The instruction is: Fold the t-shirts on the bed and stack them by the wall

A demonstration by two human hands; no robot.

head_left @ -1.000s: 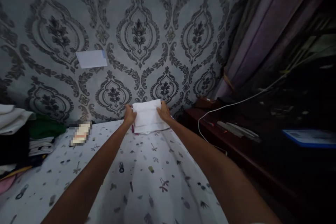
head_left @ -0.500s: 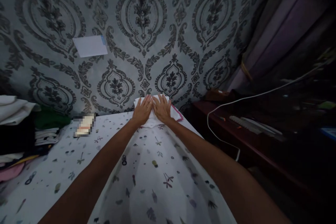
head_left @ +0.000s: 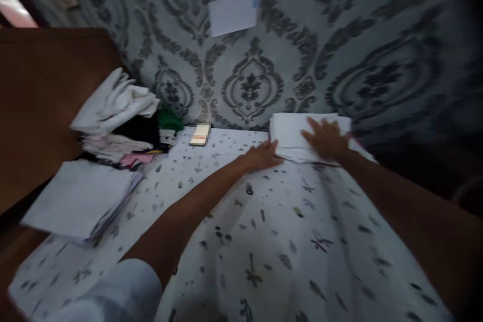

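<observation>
A folded white cloth point(head_left: 290, 131) lies at the far edge of the patterned bedsheet point(head_left: 271, 231), against the wallpapered wall. My right hand point(head_left: 326, 138) lies flat on top of the cloth with fingers spread. Just left of the cloth's near corner, my left hand point(head_left: 264, 155) rests on the sheet with fingers stretched toward it, holding nothing. The view is blurred by motion.
A heap of white, black, green and pink clothes point(head_left: 121, 115) sits at the back left beside a brown wooden panel point(head_left: 41, 95). A flat stack of folded white cloth point(head_left: 79, 198) lies at the left. A small blurred object point(head_left: 199, 134) rests by the wall. A paper note point(head_left: 234, 10) hangs on the wall.
The view has swung left, bringing the clothes heap and the folded stack into sight. My left hand has slid off the cloth onto the sheet; my right hand stays on it.
</observation>
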